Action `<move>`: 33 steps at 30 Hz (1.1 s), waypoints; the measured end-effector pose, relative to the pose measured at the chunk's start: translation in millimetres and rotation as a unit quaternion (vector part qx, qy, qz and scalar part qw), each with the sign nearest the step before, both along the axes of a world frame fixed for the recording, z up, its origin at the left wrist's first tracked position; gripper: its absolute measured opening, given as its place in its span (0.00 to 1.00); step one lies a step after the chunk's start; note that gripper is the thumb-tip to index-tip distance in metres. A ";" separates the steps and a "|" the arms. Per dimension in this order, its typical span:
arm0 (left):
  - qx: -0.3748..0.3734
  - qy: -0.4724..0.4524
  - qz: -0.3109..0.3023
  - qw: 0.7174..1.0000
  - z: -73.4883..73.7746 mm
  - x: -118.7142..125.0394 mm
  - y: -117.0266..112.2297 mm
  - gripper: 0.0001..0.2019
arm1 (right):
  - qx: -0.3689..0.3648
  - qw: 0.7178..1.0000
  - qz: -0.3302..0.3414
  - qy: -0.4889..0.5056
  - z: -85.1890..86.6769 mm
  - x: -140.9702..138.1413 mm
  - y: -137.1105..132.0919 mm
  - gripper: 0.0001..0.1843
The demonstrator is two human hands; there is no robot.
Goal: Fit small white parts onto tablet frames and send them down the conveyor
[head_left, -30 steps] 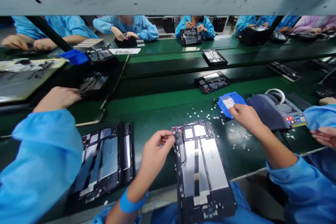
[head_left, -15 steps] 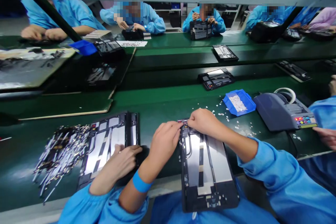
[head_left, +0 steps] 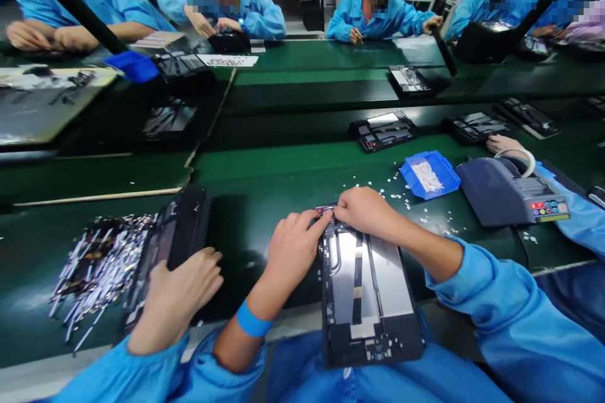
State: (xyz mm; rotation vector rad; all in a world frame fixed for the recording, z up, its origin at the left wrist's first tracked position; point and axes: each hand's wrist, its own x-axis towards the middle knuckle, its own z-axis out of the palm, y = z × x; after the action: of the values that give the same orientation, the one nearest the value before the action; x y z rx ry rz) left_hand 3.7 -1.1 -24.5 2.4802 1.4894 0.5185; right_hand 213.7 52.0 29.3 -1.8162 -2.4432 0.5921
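Observation:
An opened tablet (head_left: 390, 271) with its silver inside facing up leans in front of me, its lower end over my lap. My left hand (head_left: 295, 245), with a blue band at the wrist, holds its top left corner, index fingertip pressed on the small parts there. My right hand (head_left: 363, 208) is closed in a pinch at the tablet's top edge, close beside the left fingertips. Whatever sits between the right fingers is hidden. White paper-like bits (head_left: 406, 204) lie scattered on the green bench beyond my right hand.
To my left, a co-worker's hand (head_left: 186, 283) holds a tilted dark tablet (head_left: 191, 220) beside a pile of thin metallic strips (head_left: 101, 271). At right are a blue tray (head_left: 437, 179) and a grey tape dispenser (head_left: 501, 192). More opened tablets (head_left: 385, 131) lie beyond.
My hands stay at the tablet's top edge, with small finger shifts. The co-worker's tablet at left has been tipped up and moved left. At right, a co-worker's arm now reaches to another tablet behind the dispenser.

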 end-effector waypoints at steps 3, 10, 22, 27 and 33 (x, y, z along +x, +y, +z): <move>-0.007 -0.007 0.008 1.000 5.3 0.1 2.6 0.24 | 0.036 0.999 0.006 0.023 -7.0 6.2 -9.4 0.13; -0.164 -0.106 0.110 0.975 19.6 -2.3 20.0 0.19 | 0.216 0.959 0.181 0.029 -32.0 24.8 -38.4 0.15; -0.285 -0.171 0.050 0.942 42.7 22.9 60.7 0.10 | 0.240 0.931 0.156 0.225 -30.5 45.7 -39.8 0.19; -0.343 -0.161 0.019 0.925 47.9 33.4 75.6 0.10 | 0.267 0.898 0.005 0.350 -28.1 79.5 -88.7 0.16; -0.385 -0.098 -0.014 0.917 48.2 28.0 95.6 0.18 | 0.302 0.680 -0.442 0.501 -66.4 184.9 -141.7 0.13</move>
State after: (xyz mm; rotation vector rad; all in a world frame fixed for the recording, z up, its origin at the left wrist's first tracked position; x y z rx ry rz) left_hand 31.7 94.5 23.7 1.7693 1.2465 0.1160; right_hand 398.6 -89.7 -37.1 -1.4545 -0.7315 0.3978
